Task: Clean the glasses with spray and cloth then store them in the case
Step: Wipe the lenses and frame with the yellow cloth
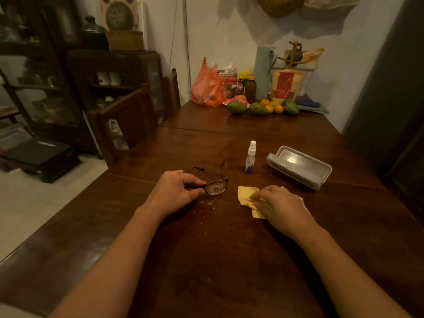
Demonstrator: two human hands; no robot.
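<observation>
Black-framed glasses [216, 182] lie on the dark wooden table [206, 260] with their arms unfolded and pointing away from me. My left hand [176, 191] grips the frame at its left side, covering the left lens; the right lens shows wet spots. A yellow cloth [246, 196] lies flat to the right, and my right hand [280, 206] rests on it with fingers curled at its middle. A small spray bottle [250, 157] stands upright behind the cloth. The grey glasses case [300, 166] lies open at the right.
Spray droplets [206, 207] speckle the table below the glasses. At the far end sit an orange plastic bag [207, 86], jars, a green jug [263, 72] and fruit [259, 107]. Wooden chairs [130, 120] and cabinets stand to the left. A dark door is at right.
</observation>
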